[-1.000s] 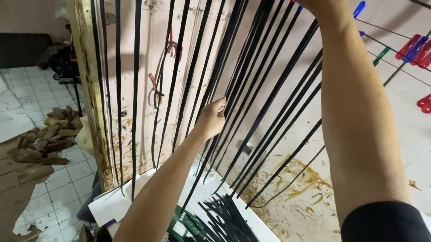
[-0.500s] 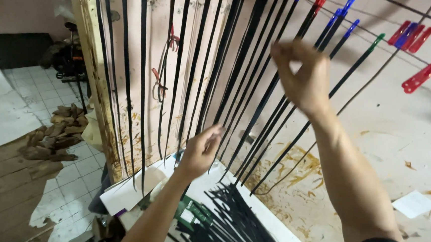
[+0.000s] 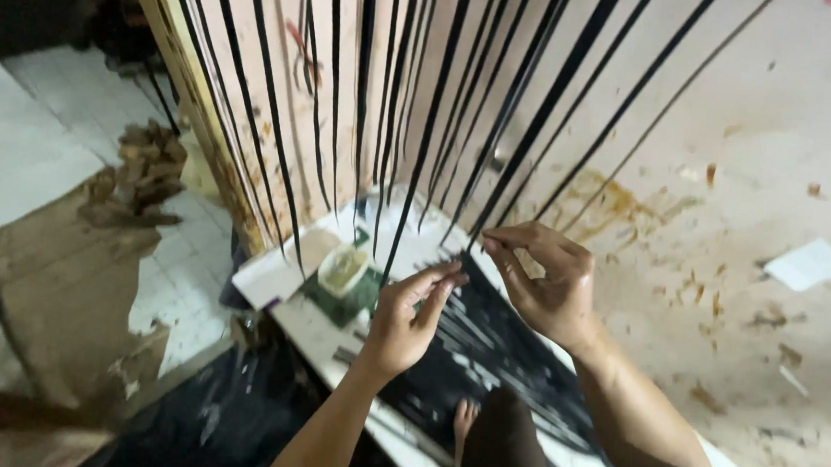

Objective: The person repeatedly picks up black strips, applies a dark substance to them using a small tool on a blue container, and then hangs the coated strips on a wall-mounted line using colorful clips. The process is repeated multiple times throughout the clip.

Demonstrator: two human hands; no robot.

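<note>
— Stained pale floor (image 3: 786,141) spreads out to the right, and a worn wooden post (image 3: 171,65) stands at the left with grey tiles beyond it. What hangs in front?

— Black strips (image 3: 438,100), thin and long, hanging down side by side. I count somewhere near twenty, though they overlap and blur, so an exact figure cannot be had.

— And below them?

— One white board (image 3: 269,277) lying low on the floor, with a heap of more black strips (image 3: 485,353) spread across it, too many and too tangled to count. One small pale tub (image 3: 344,268) sits on a green pad near the board's far end.

— How many hands?

— Two, both the person's own. The right hand (image 3: 542,280) has thumb and forefinger pinched together on the bottom end of one hanging strip (image 3: 527,135), right at its tip. The left hand (image 3: 410,315) is just beside it, fingers nearly closed, touching the lower end of another hanging strip (image 3: 408,195); whether it truly grips that one I cannot tell.

— Where do the strip ends sit against the hands?

— Both ends meet the fingertips from above, the strips rising away up and to the right. The two hands are near each other, above the dark heap.

— Anything else?

— One scrap of white paper (image 3: 810,263) lies on the floor far right, and a pile of brown debris (image 3: 140,173) at the left by the post.
</note>
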